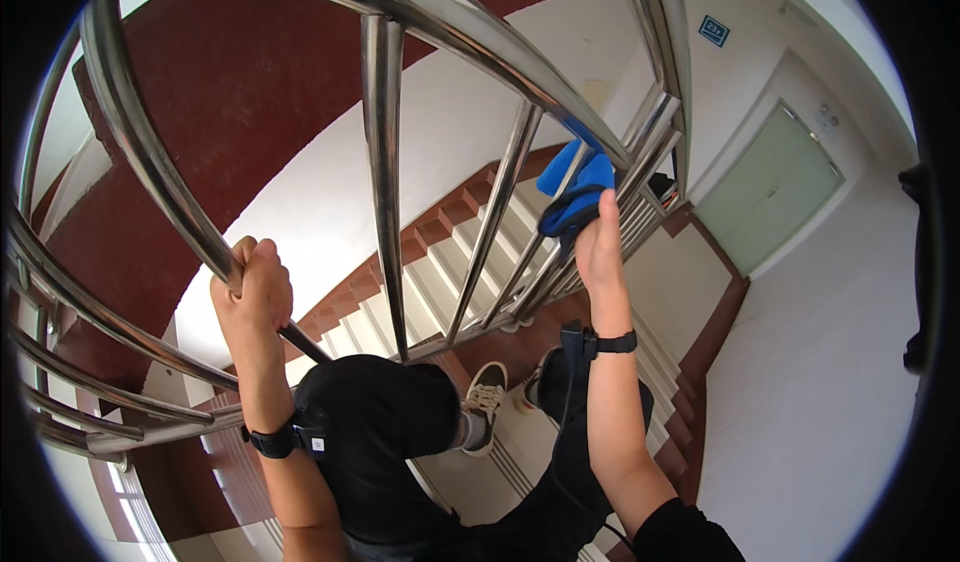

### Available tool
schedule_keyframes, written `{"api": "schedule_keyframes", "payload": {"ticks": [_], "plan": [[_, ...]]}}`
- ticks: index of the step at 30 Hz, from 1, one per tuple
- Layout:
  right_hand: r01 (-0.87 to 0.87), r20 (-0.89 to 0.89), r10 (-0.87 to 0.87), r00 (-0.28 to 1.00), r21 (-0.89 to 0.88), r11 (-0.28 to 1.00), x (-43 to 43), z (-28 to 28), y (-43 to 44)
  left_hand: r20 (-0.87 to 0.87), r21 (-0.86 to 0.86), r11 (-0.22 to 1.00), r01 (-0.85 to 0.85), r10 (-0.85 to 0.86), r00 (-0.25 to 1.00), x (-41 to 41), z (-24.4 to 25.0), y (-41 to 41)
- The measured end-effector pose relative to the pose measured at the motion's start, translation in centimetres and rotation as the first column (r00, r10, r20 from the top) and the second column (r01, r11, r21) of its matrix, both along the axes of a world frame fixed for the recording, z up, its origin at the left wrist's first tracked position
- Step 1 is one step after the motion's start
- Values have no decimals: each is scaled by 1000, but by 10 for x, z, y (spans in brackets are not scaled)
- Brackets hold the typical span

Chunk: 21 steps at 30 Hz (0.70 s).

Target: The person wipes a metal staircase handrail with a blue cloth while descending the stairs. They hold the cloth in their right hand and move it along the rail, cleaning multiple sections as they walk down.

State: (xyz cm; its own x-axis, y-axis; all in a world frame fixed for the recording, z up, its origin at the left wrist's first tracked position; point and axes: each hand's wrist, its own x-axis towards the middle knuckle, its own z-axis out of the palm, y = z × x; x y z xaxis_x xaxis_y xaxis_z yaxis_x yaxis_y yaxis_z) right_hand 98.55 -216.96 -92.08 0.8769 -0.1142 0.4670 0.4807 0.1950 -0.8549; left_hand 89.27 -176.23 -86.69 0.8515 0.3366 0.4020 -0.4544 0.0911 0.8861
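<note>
My left hand [259, 284] is closed around a polished metal baluster [161, 164] of the stair railing. Farther down the slope, my right hand [600, 254] holds a blue cloth [574, 190] with dark edging against another slim baluster, just under the handrail [457, 29]. Part of the cloth lies in folds on both sides of that bar, and my palm and fingers are partly hidden behind it. Both wrists wear black straps with small devices.
Pale stairs [427, 277] with brown edges descend beyond the railing, and more steps lie under my shoes [486, 408]. A green double door [772, 187] stands at the lower landing [675, 284]. A white wall [795, 382] runs along the right. A dark object [661, 185] shows behind the lower railing.
</note>
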Motion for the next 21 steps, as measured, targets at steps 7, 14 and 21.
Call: {"api": "schedule_keyframes", "payload": {"ticks": [7, 14, 21], "plan": [[-53, -13, 54, 998, 91, 994, 2, -4, -22, 30, -43, 999, 12, -10, 1000, 2, -1, 0], [198, -34, -206, 978, -160, 967, 47, 9, -3, 33, -60, 998, 36, -34, 999, 6, -6, -1], [418, 9, -421, 907, -139, 898, 53, -40, 29, 46, -85, 996, -2, 6, 999, 1, -7, 4]]}}
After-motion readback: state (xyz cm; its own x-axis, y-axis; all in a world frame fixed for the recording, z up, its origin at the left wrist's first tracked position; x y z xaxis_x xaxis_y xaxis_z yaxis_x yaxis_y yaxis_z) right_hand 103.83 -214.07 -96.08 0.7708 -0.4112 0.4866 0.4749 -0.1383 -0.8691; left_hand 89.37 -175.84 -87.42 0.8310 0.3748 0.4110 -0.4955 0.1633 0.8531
